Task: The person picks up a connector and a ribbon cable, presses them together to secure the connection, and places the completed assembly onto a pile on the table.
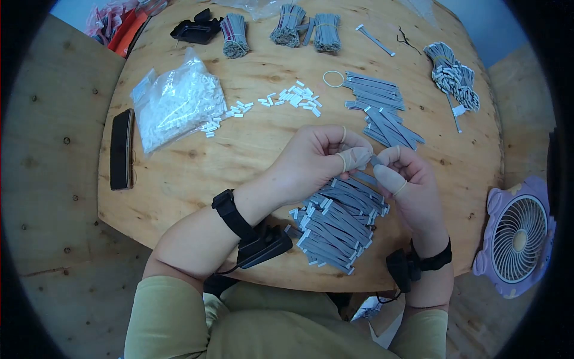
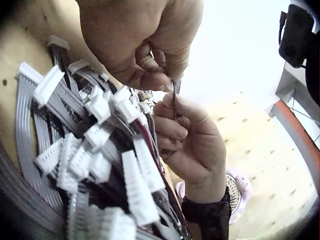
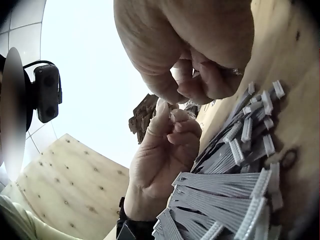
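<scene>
In the head view a short grey ribbon cable point(image 1: 375, 160) spans the small gap between both hands. The left hand point(image 1: 326, 157) pinches its left part between thumb and forefinger, which wear pale finger covers. From the other side the right hand point(image 1: 409, 179) pinches the cable, its thumb covered too. Below them lies a heap of grey cables with white connectors point(image 1: 335, 224). In the left wrist view the cable point(image 2: 175, 92) shows thin and edge-on between the fingertips. The right wrist view hides most of it behind the fingers.
A plastic bag of white connectors point(image 1: 179, 105) lies at left, with loose connectors point(image 1: 297, 96) beside it. More grey cables point(image 1: 376, 93) lie beyond the hands. Bundled cables point(image 1: 235, 36) stand at the back. A phone point(image 1: 122, 149) lies at the left edge; a purple fan point(image 1: 519, 239) stands at right.
</scene>
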A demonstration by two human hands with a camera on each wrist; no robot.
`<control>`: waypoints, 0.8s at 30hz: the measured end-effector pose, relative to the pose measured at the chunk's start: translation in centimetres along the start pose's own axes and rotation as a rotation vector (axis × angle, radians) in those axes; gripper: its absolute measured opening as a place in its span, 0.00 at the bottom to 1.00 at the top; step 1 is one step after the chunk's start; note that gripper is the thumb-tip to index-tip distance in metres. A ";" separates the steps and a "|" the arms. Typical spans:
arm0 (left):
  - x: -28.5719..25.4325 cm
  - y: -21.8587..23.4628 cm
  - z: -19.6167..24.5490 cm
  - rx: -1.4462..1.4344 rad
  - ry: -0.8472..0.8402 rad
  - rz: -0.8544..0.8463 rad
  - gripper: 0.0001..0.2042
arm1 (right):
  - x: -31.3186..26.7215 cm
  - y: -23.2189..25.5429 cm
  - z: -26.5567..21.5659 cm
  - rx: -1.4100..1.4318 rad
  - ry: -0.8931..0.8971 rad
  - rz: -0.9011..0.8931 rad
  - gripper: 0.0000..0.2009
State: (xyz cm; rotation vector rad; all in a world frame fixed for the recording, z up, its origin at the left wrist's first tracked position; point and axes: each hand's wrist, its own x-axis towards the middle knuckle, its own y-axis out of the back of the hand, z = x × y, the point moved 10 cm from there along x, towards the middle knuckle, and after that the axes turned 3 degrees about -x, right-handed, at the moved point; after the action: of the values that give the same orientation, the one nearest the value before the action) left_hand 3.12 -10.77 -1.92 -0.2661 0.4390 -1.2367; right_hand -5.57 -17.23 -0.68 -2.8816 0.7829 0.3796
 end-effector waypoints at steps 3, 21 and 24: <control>0.0 -0.1 0.0 0.000 -0.005 -0.004 0.09 | 0.0 -0.1 0.1 0.014 -0.014 -0.006 0.03; 0.1 -0.4 -1.0 -0.111 0.043 -0.037 0.09 | 0.1 -0.6 -0.2 0.084 0.008 -0.033 0.05; 0.1 -0.4 -1.2 -0.128 0.065 -0.036 0.09 | 0.2 -0.3 0.2 0.069 0.002 -0.029 0.03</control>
State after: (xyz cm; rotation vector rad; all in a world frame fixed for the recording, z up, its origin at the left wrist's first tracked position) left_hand 2.23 -10.92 -2.83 -0.3446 0.5728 -1.2570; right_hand -5.32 -17.02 -0.90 -2.8258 0.7389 0.3396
